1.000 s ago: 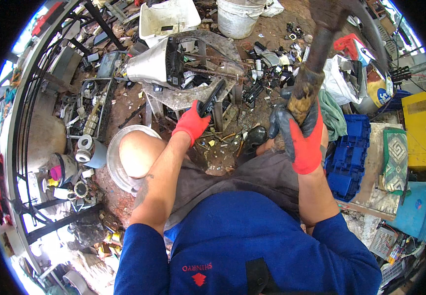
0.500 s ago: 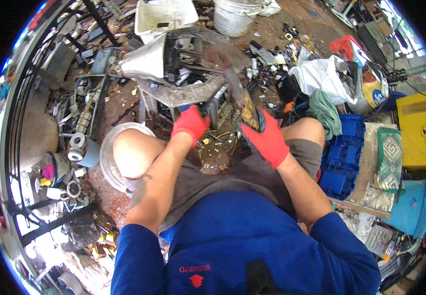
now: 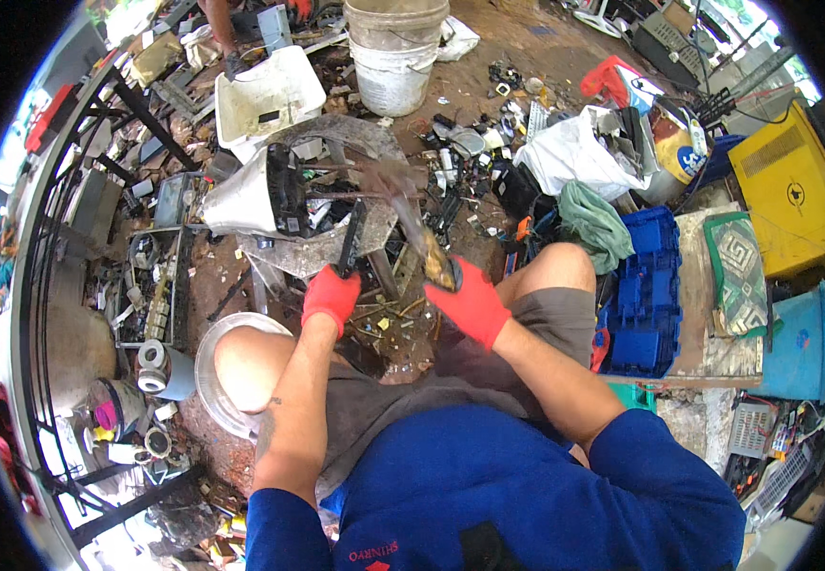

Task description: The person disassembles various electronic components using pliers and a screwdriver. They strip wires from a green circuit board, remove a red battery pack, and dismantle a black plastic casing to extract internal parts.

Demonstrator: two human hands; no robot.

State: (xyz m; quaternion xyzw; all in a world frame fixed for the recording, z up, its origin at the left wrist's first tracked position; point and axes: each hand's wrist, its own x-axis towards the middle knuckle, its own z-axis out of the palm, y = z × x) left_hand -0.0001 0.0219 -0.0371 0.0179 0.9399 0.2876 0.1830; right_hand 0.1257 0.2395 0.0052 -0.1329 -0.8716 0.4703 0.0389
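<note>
My red-gloved left hand (image 3: pixel 332 300) is closed round the near end of a long black bar-shaped part (image 3: pixel 352 238). The part stands tilted up over a worn metal stand (image 3: pixel 322 249). In my gloved right hand (image 3: pixel 470 303) is the worn, yellowish-brown handle of a hammer (image 3: pixel 429 252). Its head end is smeared by motion, above the stand and just right of the black part. Whether the hammer touches anything cannot be made out. A silver, flared housing with a black end (image 3: pixel 246 198) lies on the stand's left side.
A white basin (image 3: pixel 270 100) and a dirty white bucket (image 3: pixel 389 71) stand beyond the stand. Small scrap covers the ground ahead. To my right are a white sack (image 3: pixel 579 152), a blue plastic case (image 3: pixel 646 300) and a yellow panel (image 3: pixel 793 190). Another person's leg (image 3: pixel 220 29) shows at the far left.
My view has tilted up and shifted right. The hammer has swung left, closer to the black part, which now shows more fully in my left hand. Another person's leg has come into view.
</note>
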